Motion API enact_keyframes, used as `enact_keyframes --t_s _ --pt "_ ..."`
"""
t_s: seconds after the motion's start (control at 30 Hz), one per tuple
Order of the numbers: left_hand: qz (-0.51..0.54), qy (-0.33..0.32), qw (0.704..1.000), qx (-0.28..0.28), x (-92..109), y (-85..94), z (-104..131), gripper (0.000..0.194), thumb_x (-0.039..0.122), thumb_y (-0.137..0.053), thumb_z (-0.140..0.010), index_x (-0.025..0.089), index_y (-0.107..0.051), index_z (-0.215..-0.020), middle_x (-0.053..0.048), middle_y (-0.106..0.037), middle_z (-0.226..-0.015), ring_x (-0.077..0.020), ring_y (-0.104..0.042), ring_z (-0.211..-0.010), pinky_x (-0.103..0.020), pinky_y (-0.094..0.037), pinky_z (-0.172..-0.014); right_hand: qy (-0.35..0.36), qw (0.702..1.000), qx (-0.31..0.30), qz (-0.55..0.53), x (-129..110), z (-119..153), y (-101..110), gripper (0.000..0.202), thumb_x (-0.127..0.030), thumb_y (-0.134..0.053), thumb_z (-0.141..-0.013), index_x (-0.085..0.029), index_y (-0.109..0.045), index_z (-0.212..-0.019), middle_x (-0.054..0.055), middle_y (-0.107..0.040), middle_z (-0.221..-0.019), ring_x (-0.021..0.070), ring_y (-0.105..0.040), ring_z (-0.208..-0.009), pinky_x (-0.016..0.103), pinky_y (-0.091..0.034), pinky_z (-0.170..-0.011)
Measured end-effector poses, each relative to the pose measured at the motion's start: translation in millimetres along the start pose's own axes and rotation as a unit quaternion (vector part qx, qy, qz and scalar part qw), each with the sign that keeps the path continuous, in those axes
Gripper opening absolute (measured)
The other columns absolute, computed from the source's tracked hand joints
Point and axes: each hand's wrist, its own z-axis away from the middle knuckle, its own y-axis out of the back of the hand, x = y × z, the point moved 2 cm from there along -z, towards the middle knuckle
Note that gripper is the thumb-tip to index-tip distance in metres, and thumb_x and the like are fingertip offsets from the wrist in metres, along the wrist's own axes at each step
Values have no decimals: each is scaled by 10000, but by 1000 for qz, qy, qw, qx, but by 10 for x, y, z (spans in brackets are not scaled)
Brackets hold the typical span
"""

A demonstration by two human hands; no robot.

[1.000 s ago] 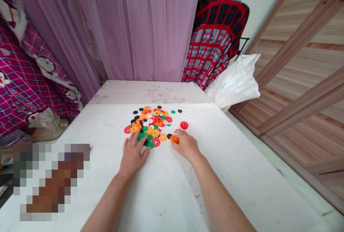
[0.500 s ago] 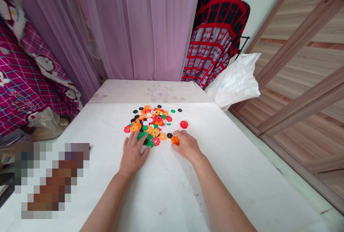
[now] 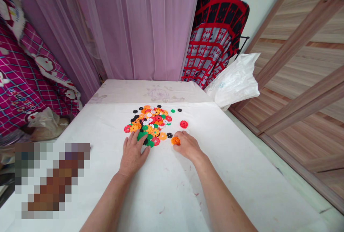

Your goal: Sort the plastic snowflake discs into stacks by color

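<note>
The right hand (image 3: 187,146) had its thumb and fingers pinched on an orange disc (image 3: 175,141), which sat at the fingertips on the grip's left side. A black disc (image 3: 169,135) lay just beyond and left of it; a red disc (image 3: 184,124) lay past the knuckles. Well left of the grip, the left hand (image 3: 133,153) was unclenched, palm down, its fingertips on green discs (image 3: 151,145) at the near edge of the pile (image 3: 153,120), which spread beyond and left of the grip on the white cloth (image 3: 166,189).
</note>
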Motion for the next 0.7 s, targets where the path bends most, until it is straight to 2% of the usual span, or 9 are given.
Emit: enact_keyframes --t_s 0.47,0.57,0.7 --pt "1 -2 1000 -1 2 -2 11 443 387 -497 -863 236 -600 -1267 -141 -419 -1487 -330 -328 -1401 -562 -271 -1117 8 1000 9 -7 -16 12 28 290 -289 -590 -782 -246 -603 -1068 33 -592 -1037 175 -581 -905 263 -374 -745" --pt "2 -2 1000 3 -2 -13 10 433 379 -501 -864 240 -602 -1262 -137 -421 -1487 -324 -331 -1400 -558 -272 -1118 6 999 35 1 -41 -5 47 307 -319 -588 -800 -243 -609 -1097 47 -598 -1089 191 -567 -972 275 -386 -775" --pt "1 -4 1000 4 -2 -28 6 440 384 -503 -861 231 -602 -1262 -144 -405 -1496 -332 -330 -1400 -559 -281 -1112 84 992 91 18 -188 -81 16 258 -302 -598 -816 -233 -626 -1063 57 -626 -1113 213 -503 -1083 313 -356 -890"
